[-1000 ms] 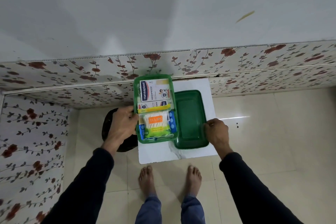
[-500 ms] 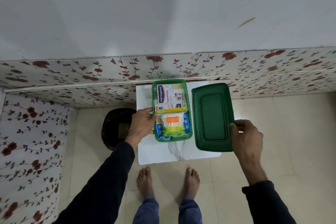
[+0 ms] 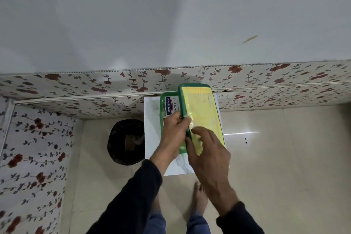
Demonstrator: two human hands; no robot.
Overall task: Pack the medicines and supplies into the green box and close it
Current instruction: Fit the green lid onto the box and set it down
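The green box (image 3: 161, 114) sits on a small white marble-topped table (image 3: 151, 119). A Hansaplast pack (image 3: 170, 106) shows in its far left part; the rest of the contents are hidden. The green lid (image 3: 201, 114), yellow on its upturned face, is held tilted over the right side of the box. My left hand (image 3: 173, 135) grips the lid's left edge above the box. My right hand (image 3: 207, 150) holds the lid's near end, fingers spread on the yellow face.
A dark round bin (image 3: 126, 141) stands on the floor left of the table. A flower-patterned wall panel (image 3: 76, 89) runs behind the table and along the left. Beige floor tiles (image 3: 284, 157) spread to the right. My bare feet (image 3: 199, 197) are below the table.
My right hand has lifted the lid from the right, flipped it yellow side up and brought it over the box. My left hand moved from the box's side onto the lid's edge.
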